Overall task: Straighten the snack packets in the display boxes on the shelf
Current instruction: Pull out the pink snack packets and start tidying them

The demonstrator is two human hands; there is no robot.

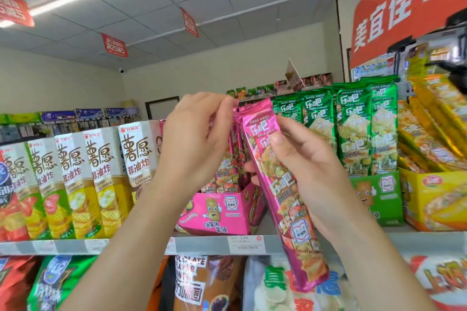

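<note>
Right hand (310,169) grips pink packet (283,184); left hand (194,139) pinches packet tops in pink display box (217,209). Best slide packet upright behind left fingers.

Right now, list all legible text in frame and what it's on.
"乐吧": pink packet held in right hand, and green packets.
"薯愿", "非油炸": tall snack boxes.
"美宜佳": red sign.
"满25减5": hanging red tags.
"2.50": shelf price tag; its fine print is blurred.
Pink display box: lettering unclear.
</note>
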